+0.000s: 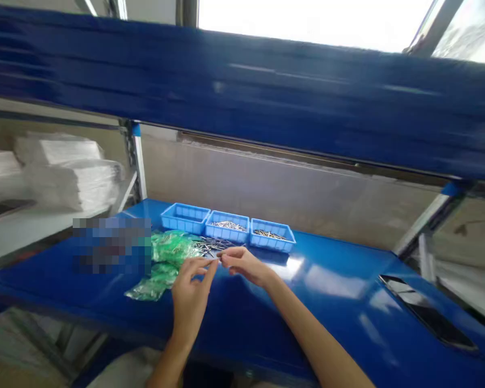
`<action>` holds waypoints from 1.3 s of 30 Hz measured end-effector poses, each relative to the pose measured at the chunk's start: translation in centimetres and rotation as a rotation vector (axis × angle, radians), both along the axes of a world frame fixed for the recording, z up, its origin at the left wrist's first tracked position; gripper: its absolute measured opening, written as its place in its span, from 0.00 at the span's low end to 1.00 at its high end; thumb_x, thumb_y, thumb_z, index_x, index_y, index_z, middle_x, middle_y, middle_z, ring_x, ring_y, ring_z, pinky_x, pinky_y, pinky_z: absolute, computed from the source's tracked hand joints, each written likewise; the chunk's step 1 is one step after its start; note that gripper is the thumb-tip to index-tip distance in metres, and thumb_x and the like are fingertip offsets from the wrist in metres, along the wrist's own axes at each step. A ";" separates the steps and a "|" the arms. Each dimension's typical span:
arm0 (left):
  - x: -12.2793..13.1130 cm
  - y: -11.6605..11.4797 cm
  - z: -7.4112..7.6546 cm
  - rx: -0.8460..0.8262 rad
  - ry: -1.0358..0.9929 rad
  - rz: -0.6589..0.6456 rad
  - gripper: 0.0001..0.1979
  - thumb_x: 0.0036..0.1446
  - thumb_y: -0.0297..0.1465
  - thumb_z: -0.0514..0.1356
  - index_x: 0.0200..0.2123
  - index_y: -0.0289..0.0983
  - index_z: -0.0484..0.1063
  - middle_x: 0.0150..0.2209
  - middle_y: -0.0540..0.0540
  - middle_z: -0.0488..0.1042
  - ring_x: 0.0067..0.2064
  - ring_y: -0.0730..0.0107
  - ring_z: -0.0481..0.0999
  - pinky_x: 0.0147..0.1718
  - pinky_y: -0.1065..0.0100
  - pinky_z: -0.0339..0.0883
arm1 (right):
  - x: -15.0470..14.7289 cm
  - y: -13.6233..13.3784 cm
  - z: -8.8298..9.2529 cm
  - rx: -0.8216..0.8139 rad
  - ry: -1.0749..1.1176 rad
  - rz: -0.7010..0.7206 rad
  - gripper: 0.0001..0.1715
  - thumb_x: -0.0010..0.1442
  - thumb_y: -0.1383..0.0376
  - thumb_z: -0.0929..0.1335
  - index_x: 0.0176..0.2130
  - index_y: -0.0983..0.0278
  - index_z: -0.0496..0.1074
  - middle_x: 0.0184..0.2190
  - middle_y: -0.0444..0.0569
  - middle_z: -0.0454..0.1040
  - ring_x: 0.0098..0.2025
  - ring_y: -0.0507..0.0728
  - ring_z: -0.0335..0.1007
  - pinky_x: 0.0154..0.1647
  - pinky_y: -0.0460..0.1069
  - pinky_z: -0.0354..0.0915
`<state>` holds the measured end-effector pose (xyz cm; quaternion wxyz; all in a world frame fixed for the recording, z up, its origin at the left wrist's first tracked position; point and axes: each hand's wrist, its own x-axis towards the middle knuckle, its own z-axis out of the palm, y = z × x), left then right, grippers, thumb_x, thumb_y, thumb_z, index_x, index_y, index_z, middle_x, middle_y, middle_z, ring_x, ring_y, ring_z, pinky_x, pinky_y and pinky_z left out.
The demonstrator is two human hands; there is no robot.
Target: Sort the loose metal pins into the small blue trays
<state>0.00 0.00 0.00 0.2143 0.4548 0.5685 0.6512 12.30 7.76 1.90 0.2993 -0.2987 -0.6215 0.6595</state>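
Head view: left hand (189, 295) and right hand (246, 264) fingers (211, 268) pinched (contents blurred); pins (212, 246) near.

Left hand (189, 293) and right hand (244, 264): both bare, with slim, long fingers (208, 272); nails and knuckle detail too blurred to read. Left forearm (167, 361) and right forearm (311, 334): slender and bare along their whole visible length down to the lower frame edge, the right one showing the longer stretch. Pale cloth (121, 374) sits at the bottom edge beside the left forearm; cannot tell whether it is a garment.
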 end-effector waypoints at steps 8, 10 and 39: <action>-0.1 0.5 -0.5 -0.034 0.120 -0.131 0.14 0.45 0.42 0.59 0.29 0.37 0.73 0.34 0.47 0.70 0.26 0.73 0.70 0.15 0.75 0.62 | 2.7 0.4 -1.5 0.096 -0.076 -0.055 0.16 0.40 0.56 0.73 0.24 0.68 0.73 0.18 0.40 0.64 0.18 0.45 0.55 0.17 0.42 0.50; -0.2 0.7 -0.5 -0.040 0.138 -0.143 0.14 0.45 0.42 0.59 0.29 0.38 0.73 0.33 0.47 0.71 0.25 0.73 0.70 0.14 0.75 0.62 | 2.9 0.7 -2.2 0.063 -0.039 -0.093 0.17 0.40 0.57 0.73 0.27 0.68 0.74 0.19 0.41 0.66 0.18 0.44 0.55 0.16 0.42 0.51; -0.2 0.8 -0.8 -0.155 0.096 -0.291 0.17 0.42 0.44 0.59 0.26 0.36 0.70 0.25 0.47 0.71 0.24 0.68 0.71 0.12 0.73 0.61 | -0.5 -2.0 -0.7 0.076 0.101 -0.212 0.18 0.40 0.53 0.72 0.24 0.65 0.73 0.26 0.42 0.64 0.22 0.44 0.53 0.18 0.41 0.48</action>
